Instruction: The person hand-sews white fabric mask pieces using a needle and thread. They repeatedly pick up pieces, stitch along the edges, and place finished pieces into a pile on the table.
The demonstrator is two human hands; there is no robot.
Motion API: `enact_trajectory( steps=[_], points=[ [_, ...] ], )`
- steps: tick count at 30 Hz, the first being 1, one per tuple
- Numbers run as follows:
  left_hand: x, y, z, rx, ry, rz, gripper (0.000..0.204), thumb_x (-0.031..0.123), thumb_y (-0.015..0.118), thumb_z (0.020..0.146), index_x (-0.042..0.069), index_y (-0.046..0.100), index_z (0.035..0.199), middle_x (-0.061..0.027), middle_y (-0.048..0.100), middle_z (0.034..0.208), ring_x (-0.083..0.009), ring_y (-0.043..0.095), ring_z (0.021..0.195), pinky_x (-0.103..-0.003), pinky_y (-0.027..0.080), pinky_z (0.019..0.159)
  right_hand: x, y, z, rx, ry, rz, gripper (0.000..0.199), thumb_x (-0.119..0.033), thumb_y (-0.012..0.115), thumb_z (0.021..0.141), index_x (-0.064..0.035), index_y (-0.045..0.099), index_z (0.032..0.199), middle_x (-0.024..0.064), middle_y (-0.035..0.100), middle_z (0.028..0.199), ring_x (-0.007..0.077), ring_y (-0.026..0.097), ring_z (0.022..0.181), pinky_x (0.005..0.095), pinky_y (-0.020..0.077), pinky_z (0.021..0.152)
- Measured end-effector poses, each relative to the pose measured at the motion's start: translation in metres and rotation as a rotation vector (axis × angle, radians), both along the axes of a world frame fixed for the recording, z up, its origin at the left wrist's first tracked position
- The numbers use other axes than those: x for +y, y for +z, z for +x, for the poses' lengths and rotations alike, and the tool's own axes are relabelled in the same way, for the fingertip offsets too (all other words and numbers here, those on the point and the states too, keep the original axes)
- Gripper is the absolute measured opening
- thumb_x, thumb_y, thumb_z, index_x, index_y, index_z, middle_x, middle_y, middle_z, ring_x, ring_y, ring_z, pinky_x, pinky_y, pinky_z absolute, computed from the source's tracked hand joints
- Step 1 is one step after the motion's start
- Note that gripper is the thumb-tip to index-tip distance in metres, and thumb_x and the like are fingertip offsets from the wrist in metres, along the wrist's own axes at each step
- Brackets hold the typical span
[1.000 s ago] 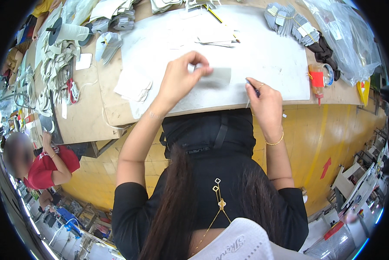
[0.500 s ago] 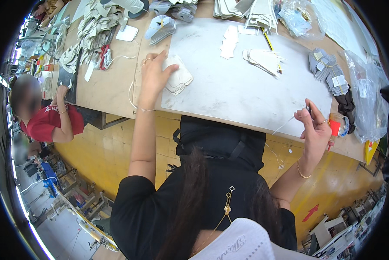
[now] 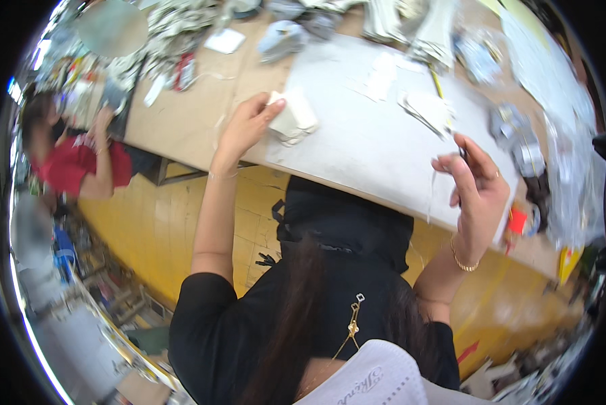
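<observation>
My left hand [image 3: 245, 128] grips the left edge of a small stack of cream-white cut pieces [image 3: 299, 120], thumb on top, near the left end of the grey-white work sheet [image 3: 363, 158]. Those pieces look like flat fabric or leather panels; blur hides their detail. Over the right part of the sheet, my right hand [image 3: 480, 182] is raised with its fingers curled round a small dark tool [image 3: 463, 154], mostly hidden by the fingers. From that hand a thin white strand [image 3: 430, 196] hangs down. Beyond it lies another pile of cream panels [image 3: 426, 111].
Bundled grey pieces [image 3: 519, 145] and clear plastic bags [image 3: 566, 182] line the right side. Heaps of cream pieces [image 3: 181, 30] and red-handled scissors [image 3: 183, 71] lie at the far left. A co-worker in a red shirt [image 3: 90, 169] works at the left.
My left hand has closed on the stack's edge, and the stack appears slightly lifted. My right hand has moved a little left and farther up. The whole view has shifted.
</observation>
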State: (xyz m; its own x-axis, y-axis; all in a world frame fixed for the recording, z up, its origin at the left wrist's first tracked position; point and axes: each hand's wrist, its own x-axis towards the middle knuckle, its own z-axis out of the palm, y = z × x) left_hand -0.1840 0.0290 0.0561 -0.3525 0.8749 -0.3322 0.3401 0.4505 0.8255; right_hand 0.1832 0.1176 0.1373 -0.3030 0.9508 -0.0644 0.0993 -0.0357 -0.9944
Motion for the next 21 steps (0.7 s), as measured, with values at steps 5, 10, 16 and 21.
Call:
enact_trajectory(
  steps=[5, 10, 16, 21],
  points=[
    [-0.008, 0.003, 0.006, -0.136, -0.047, 0.071, 0.039, 0.034, 0.062, 0.105, 0.001, 0.068, 0.126, -0.0038, 0.072, 0.116, -0.0107, 0.061, 0.105, -0.027, 0.048, 0.096, 0.003, -0.004, -0.017, -0.037, 0.061, -0.095, 0.035, -0.006, 0.071, 0.095, 0.0061, 0.065, 0.127, 0.0135, 0.076, 0.093, 0.0179, 0.077, 0.085, 0.0167, 0.0388, 0.046],
    [0.009, -0.012, 0.049, -0.164, -0.301, 0.002, 0.047, 0.044, 0.063, 0.103, 0.001, 0.069, 0.117, -0.0154, 0.07, 0.123, -0.0228, 0.061, 0.116, -0.034, 0.046, 0.102, 0.001, -0.008, -0.025, 0.04, 0.212, -0.076, 0.035, -0.006, 0.07, 0.096, 0.0062, 0.064, 0.129, 0.0136, 0.077, 0.093, 0.0169, 0.076, 0.087, 0.0166, 0.0404, 0.047],
    [0.006, -0.015, 0.075, -0.028, -0.298, 0.193, 0.048, 0.048, 0.068, 0.098, 0.002, 0.07, 0.111, -0.0192, 0.064, 0.124, -0.0318, 0.059, 0.119, -0.038, 0.045, 0.103, 0.002, -0.001, -0.031, -0.085, 0.187, -0.104, 0.034, -0.007, 0.069, 0.097, 0.0048, 0.065, 0.128, 0.0123, 0.077, 0.095, 0.0166, 0.076, 0.087, 0.0174, 0.0399, 0.048],
    [0.013, -0.023, 0.134, 0.655, -0.178, 0.306, 0.051, 0.044, 0.082, 0.085, 0.004, 0.069, 0.115, -0.0108, 0.059, 0.112, -0.0264, 0.056, 0.106, -0.038, 0.047, 0.093, 0.004, -0.004, -0.033, -0.008, 0.258, -0.114, 0.033, -0.012, 0.072, 0.096, 0.0025, 0.067, 0.126, 0.0103, 0.077, 0.095, 0.0141, 0.076, 0.087, 0.0179, 0.0395, 0.048]
  ],
)
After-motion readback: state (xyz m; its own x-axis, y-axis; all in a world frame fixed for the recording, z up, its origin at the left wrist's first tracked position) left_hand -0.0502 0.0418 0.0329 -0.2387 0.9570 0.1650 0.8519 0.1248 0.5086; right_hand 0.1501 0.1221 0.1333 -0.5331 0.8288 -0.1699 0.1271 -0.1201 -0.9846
